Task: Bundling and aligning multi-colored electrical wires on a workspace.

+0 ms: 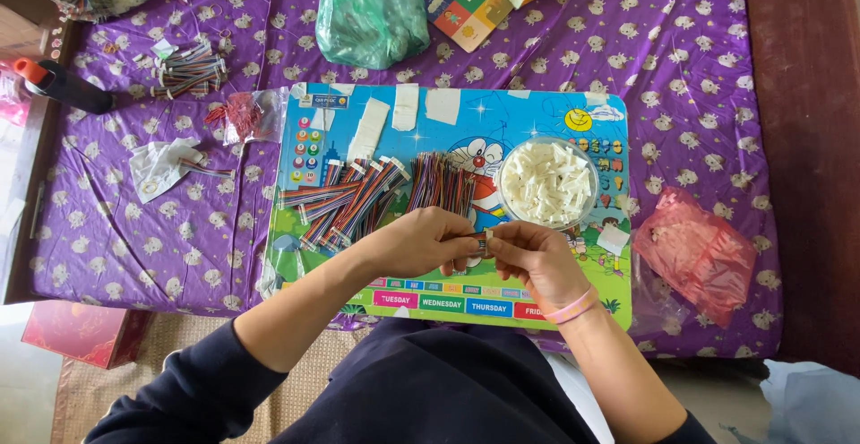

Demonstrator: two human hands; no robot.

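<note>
Both hands met over the board's (313, 256) near edge: I saw my left hand (419, 240) and right hand (536, 256) pinching 1 small wire piece (482, 243) between them, near the bowl (546, 184).

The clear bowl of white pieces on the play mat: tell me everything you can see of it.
The clear bowl is round, shallow and transparent, plastic by the look of it. It stands upright on the right half of the colourful cartoon mat, heaped to the rim with small white pieces, too small to identify. Bundled multicoloured wires lie just beside it. Both hands work in front of it; neither touches it.
</note>
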